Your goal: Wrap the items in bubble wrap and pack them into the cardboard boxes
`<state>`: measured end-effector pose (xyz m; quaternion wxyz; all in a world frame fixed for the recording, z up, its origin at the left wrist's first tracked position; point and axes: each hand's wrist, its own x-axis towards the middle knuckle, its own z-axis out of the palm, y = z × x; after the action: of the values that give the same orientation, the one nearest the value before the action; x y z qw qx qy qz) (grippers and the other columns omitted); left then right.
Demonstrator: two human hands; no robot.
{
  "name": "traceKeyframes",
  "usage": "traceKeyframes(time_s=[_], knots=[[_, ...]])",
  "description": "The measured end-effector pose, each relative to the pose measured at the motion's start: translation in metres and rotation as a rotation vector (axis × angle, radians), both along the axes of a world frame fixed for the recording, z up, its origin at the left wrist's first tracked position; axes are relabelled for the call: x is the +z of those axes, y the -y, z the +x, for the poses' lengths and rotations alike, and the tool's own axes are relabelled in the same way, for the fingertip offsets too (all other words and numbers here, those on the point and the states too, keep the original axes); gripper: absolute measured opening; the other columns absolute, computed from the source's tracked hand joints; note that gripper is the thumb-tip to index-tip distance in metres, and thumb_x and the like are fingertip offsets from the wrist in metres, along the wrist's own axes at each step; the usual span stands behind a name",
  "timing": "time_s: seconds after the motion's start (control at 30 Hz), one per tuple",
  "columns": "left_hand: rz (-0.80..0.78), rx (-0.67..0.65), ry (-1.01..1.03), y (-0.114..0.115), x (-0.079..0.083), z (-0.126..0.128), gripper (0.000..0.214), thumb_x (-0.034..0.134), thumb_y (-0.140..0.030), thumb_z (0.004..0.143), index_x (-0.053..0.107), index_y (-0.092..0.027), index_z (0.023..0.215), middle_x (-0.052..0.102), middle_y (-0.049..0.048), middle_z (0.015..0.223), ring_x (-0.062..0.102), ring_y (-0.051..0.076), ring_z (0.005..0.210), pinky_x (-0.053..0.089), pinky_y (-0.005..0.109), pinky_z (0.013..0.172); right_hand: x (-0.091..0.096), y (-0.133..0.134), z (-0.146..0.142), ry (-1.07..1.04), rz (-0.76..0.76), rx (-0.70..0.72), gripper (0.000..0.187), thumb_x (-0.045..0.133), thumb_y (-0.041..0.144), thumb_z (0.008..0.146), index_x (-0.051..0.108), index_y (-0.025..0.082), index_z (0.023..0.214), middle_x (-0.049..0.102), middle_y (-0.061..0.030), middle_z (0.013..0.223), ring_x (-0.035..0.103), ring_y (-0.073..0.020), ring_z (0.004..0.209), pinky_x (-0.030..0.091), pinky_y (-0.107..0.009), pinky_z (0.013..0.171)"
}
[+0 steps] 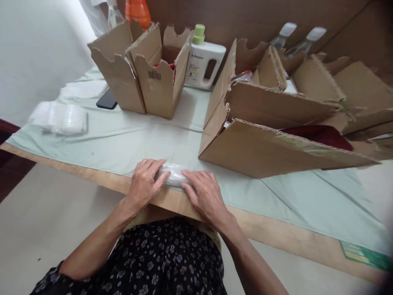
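Observation:
A small roll of clear bubble wrap (175, 175) lies at the front edge of the cloth-covered table. My left hand (145, 180) is curled over its left end, with the thumb along the near side. From the other end, my right hand (205, 189) presses on it in the same way, fingers on top and thumb in front. What the wrap holds inside, if anything, I cannot make out. Farther left on the cloth sit several similar white rolled bundles (59, 117) in clear plastic.
Two open cardboard boxes (159, 88) stand at the back left, near a dark phone (107, 99). Beside them is a white jug with a green cap (204, 61). A large divided cardboard box (276, 147) fills the right, with dark red cloth (319, 135) inside. Bottles (302, 43) stand behind it.

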<state>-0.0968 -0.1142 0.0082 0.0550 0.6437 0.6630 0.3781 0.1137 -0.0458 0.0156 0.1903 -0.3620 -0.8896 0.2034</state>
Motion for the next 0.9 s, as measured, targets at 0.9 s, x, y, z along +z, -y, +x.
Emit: traceKeyframes(time_s=[0.9], knots=[[-0.196, 0.169, 1.687, 0.033, 0.035, 0.067, 0.066, 0.098, -0.027, 0.058, 0.069, -0.021, 0.117, 0.071, 0.0009, 0.088, 0.067, 0.013, 0.078, 0.058, 0.023, 0.073, -0.001, 0.064, 0.026, -0.702, -0.796, -0.189, 0.047, 0.073, 0.04, 0.09, 0.058, 0.027, 0.132, 0.062, -0.0136, 0.142, 0.069, -0.024, 0.111, 0.055, -0.042, 0.097]])
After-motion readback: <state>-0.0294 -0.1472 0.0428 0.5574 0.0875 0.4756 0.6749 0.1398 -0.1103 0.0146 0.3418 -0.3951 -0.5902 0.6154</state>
